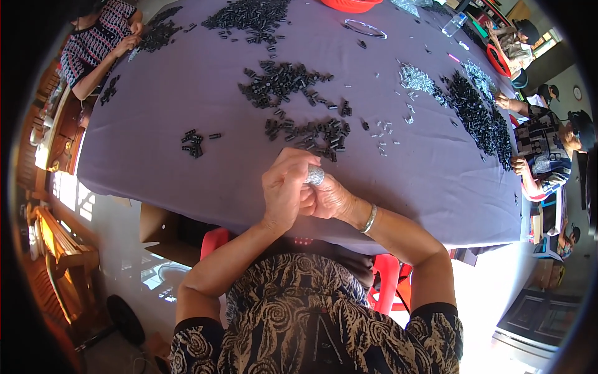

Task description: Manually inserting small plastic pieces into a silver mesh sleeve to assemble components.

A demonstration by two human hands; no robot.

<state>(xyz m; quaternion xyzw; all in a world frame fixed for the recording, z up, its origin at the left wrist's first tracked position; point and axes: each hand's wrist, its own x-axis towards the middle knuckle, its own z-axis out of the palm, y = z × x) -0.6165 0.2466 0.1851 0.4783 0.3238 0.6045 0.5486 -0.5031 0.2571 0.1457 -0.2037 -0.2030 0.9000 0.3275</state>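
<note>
Both hands meet over the near edge of the cloth-covered table. My left hand (283, 190) is closed, its fingers bent against the right. My right hand (332, 197) is closed too, pressed up to the left. A silvery-grey sheath-like covering (315, 175) appears to sit on a digit of the right hand, between the two hands. Whatever the fingers pinch is hidden. Just beyond them lies a loose pile of small black cylindrical parts (314, 132), with a bigger pile of black parts (274, 84) behind it. Small clear pieces (383, 134) are scattered to the right.
A small cluster of black parts (193, 143) lies left on the purple tablecloth (156, 124). Black parts (479, 118) and clear pieces (417, 79) are heaped at right. A red basket (352, 4) and clear bottle (454, 24) stand far off. Co-workers sit along both sides.
</note>
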